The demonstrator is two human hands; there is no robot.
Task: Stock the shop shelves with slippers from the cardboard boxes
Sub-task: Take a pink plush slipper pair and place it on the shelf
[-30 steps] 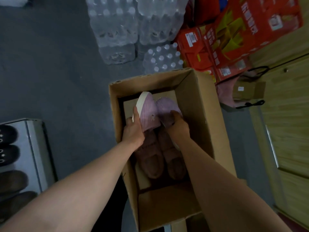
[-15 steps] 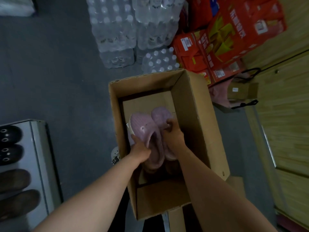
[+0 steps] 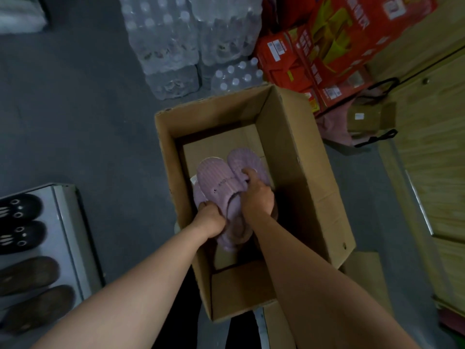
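Note:
An open cardboard box (image 3: pixel 302 157) stands on the grey floor in front of me. Inside it, both my hands hold a pair of ribbed lilac slippers (image 3: pixel 221 180) side by side, toes pointing away. My left hand (image 3: pixel 211 220) grips the heel end of the left slipper. My right hand (image 3: pixel 256 195) is curled over the right slipper, its fingers hooked into the gap between the two. More lilac slippers lie underneath, mostly hidden by my hands. A white shelf (image 3: pixel 65 217) at the left carries black and brown slippers (image 3: pixel 20 222).
Shrink-wrapped packs of water bottles (image 3: pixel 176 41) stand beyond the box, with red cartons (image 3: pixel 327 46) stacked to their right. A wooden counter (image 3: pixel 432 147) runs along the right side. A small brown parcel and a pink bag (image 3: pixel 367 119) lie between the cartons and the counter.
The pair was raised with one sole showing a second ago. It has turned tops-up and come lower and closer to me, with both hands shifting their hold.

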